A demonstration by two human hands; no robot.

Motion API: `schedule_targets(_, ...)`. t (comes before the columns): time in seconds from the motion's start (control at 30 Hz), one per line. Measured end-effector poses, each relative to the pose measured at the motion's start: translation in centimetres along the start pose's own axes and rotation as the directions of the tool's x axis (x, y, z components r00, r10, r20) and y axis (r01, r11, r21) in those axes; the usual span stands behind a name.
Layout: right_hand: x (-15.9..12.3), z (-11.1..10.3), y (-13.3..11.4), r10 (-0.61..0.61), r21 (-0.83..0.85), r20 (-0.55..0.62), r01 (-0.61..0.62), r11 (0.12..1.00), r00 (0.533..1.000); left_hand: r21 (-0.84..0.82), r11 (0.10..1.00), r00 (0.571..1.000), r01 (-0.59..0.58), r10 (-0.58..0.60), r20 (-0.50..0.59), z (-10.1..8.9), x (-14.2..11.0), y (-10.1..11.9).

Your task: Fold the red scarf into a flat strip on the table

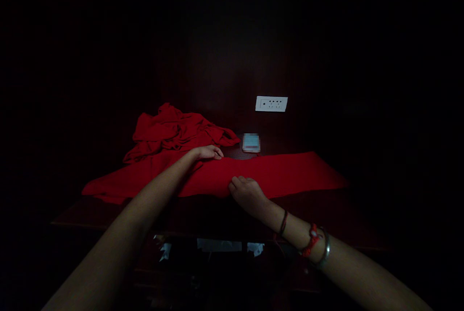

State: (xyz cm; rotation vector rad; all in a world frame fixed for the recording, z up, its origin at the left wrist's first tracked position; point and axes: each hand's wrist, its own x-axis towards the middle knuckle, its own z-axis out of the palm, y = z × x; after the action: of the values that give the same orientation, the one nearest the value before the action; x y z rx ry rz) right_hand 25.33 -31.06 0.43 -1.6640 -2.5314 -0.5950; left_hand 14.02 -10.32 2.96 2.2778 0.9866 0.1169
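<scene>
A red cloth [290, 171] lies spread in a long, flattened strip across the dark tabletop, its sides reaching out left and right. At the strip's far edge, near the middle, my left hand [210, 152] has its fingers pressed together on the fabric. Closer to me and a little to the right, my right hand [248, 192] is curled, with its fingertips closed on the cloth near the front edge. Behind the left part of the strip rises a crumpled heap of red fabric [177, 130]; whether the two are one piece I cannot tell.
A small pale-screened object [251, 142], blurred out, is on the table behind the cloth. On the dark wall is a white socket plate [271, 104]. Below the table's front edge [145, 228] some whitish pieces [219, 245] show on a lower level. The surroundings are very dark.
</scene>
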Motion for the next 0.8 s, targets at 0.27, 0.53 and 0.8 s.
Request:
schedule_targets(0.27, -0.8, -1.5, 1.1, 0.276, 0.213, -0.043, -0.261, 0.942, 0.960, -0.259, 0.966, 1.000, -0.015, 0.017, 0.006, -0.9, 1.0, 1.9)
schedule_targets(0.53, -3.7, -3.8, 7.4, 0.654, 0.889, -0.079, -0.245, 0.388, 0.752, -0.619, 0.758, 0.979, -0.204, 0.142, -0.148, -2.3, 3.0, 10.7)
schedule_targets(0.8, -10.0, -2.5, 13.8, 0.789, 0.975, 0.220, -0.145, -0.167, 0.574, -0.492, 0.813, 0.948, -0.312, 0.299, -0.107, 1.8, 9.5, 20.0)
